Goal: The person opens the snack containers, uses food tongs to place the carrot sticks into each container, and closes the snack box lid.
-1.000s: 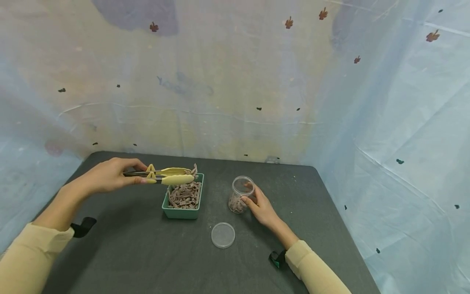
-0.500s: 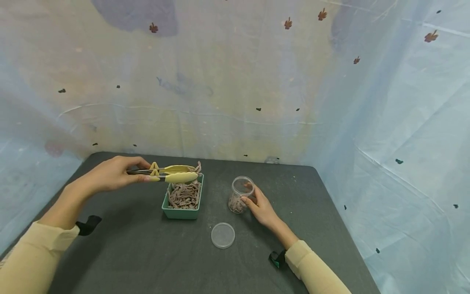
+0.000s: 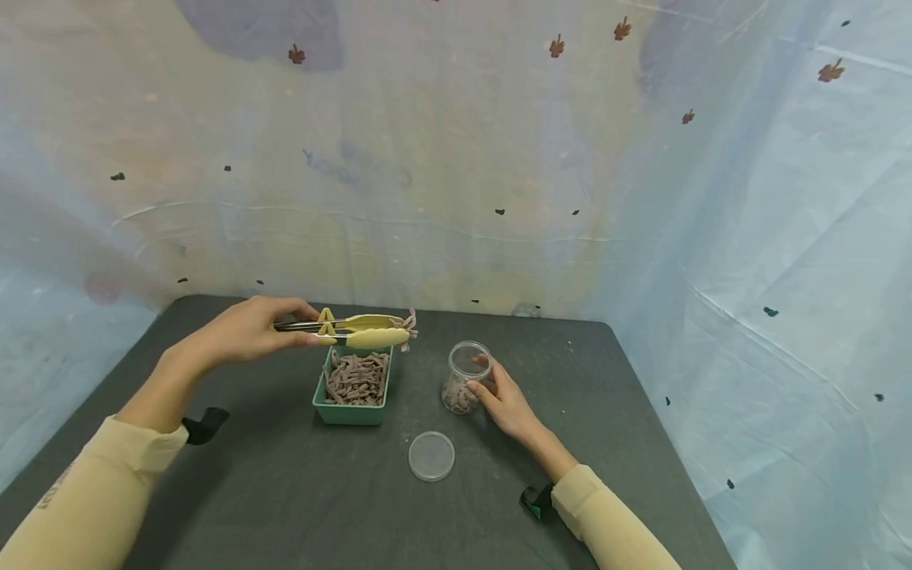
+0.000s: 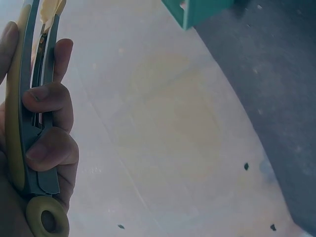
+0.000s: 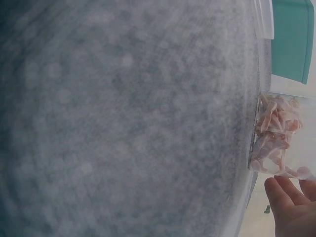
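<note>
My left hand [image 3: 260, 326] grips a pair of yellow-tipped tongs [image 3: 370, 338], held level above the back of a green tray [image 3: 351, 415]. Several thin brownish strips [image 3: 409, 331] are pinched in the tongs' tips and stick out past the tray's right edge. More of the same strips fill the tray. In the left wrist view, fingers [image 4: 52, 150] curl round the tongs' handle. My right hand [image 3: 506, 402] holds a clear jar [image 3: 466, 376], upright and uncovered, from its right side. Some strips [image 5: 276, 128] lie in the lower part of the jar.
A round clear lid [image 3: 431, 457] lies flat on the dark table [image 3: 321, 507], in front of the tray and jar. Pale plastic sheeting [image 3: 427, 174] hangs behind the table and at both sides.
My left hand has moved right with the tongs, carrying the pinched strips from over the tray to beyond its right edge. The right hand and jar have stayed in place.
</note>
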A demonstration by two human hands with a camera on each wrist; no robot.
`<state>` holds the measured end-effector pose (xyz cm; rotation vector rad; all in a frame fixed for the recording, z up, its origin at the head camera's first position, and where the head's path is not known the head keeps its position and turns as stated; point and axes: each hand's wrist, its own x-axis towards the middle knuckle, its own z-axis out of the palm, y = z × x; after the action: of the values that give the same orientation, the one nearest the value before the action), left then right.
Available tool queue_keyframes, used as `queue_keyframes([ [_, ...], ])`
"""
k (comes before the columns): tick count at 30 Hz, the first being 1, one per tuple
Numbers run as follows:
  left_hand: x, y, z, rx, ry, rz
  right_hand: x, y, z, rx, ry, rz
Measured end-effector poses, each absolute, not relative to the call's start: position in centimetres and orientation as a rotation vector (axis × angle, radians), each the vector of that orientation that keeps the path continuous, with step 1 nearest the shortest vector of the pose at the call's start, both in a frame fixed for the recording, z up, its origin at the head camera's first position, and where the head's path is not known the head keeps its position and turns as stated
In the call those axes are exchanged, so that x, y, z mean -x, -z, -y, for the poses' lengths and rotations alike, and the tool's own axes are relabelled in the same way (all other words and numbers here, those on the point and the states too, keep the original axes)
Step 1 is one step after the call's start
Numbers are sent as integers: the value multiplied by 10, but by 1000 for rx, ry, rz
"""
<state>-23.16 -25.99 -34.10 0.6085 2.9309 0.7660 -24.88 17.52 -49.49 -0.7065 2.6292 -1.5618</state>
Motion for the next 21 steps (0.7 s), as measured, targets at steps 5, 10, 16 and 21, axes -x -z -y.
queue_keyframes([
  [5,236,339,247,-655,-822,-2892,249,495,-174,701,1582,-2617],
  [10,242,339,234,-714,-856,-2877,249,494,-174,683,1576,-2619],
  [16,249,340,217,-753,-906,-2840,249,494,-174,666,1537,-2649],
  [21,253,341,204,-810,-929,-2817,250,493,-174,655,1529,-2639],
])
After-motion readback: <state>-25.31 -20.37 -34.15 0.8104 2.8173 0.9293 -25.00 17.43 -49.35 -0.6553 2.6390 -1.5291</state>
